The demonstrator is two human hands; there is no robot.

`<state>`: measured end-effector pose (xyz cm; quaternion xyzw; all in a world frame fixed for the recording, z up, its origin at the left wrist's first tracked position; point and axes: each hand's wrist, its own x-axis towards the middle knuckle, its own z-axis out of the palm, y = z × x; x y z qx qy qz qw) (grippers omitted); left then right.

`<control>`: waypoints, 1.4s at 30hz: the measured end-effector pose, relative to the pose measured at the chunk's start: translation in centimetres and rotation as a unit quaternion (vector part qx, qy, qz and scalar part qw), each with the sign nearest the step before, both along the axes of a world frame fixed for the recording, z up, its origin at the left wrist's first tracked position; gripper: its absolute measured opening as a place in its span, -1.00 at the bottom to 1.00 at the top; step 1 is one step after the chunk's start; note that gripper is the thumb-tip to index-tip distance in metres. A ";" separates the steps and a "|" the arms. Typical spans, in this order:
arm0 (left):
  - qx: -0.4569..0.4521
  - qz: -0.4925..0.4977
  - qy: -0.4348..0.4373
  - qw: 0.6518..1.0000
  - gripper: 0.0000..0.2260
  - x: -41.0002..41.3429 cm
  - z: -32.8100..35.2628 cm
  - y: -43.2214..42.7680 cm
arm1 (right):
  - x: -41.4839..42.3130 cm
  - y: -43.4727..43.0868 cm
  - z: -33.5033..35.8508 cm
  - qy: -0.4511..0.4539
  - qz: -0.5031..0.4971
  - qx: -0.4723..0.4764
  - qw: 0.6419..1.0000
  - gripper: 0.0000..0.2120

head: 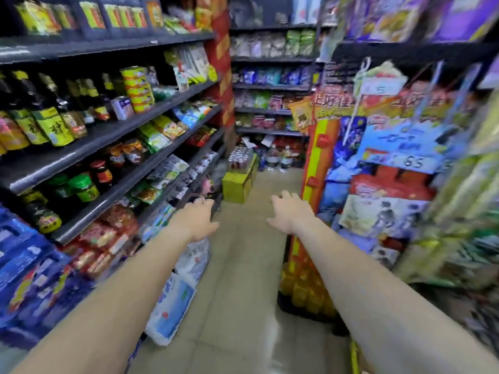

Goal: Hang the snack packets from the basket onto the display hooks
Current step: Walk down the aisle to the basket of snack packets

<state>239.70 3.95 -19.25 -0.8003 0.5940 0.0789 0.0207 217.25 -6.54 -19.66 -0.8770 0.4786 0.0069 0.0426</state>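
Observation:
Both my arms reach forward over a shop aisle. My left hand (198,215) is held out low over the floor beside the left shelving, fingers relaxed, holding nothing. My right hand (290,211) is spread open near the corner of a snack display stand (383,168) on the right, empty too. Snack packets (383,214) hang and stand on that display, blurred. No basket shows in view. Past my left hand a dark wire object (216,199) sits on the floor; I cannot tell what it is.
Dark shelves (113,136) with bottles, jars and packets line the left side. White sacks (178,290) lean at their foot. A yellow carton (239,183) stands on the tiled floor (243,279) ahead. More snack shelves (270,85) close the aisle's far end.

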 end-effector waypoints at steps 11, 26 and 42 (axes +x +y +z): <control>-0.016 -0.178 0.049 0.983 -0.39 -16.1 -0.4 -4.2 | -19.6 3.0 0.0 0.029 -0.200 0.012 0.979 -0.37; 0.017 -0.370 0.070 0.926 -0.39 -44.6 -2.0 -11.8 | -46.0 2.7 -0.9 0.062 -0.316 0.068 0.944 -0.37; 0.082 -0.432 0.065 0.896 -0.39 -61.2 -3.6 -25.0 | -60.1 -11.4 -2.7 0.049 -0.343 0.041 0.937 -0.33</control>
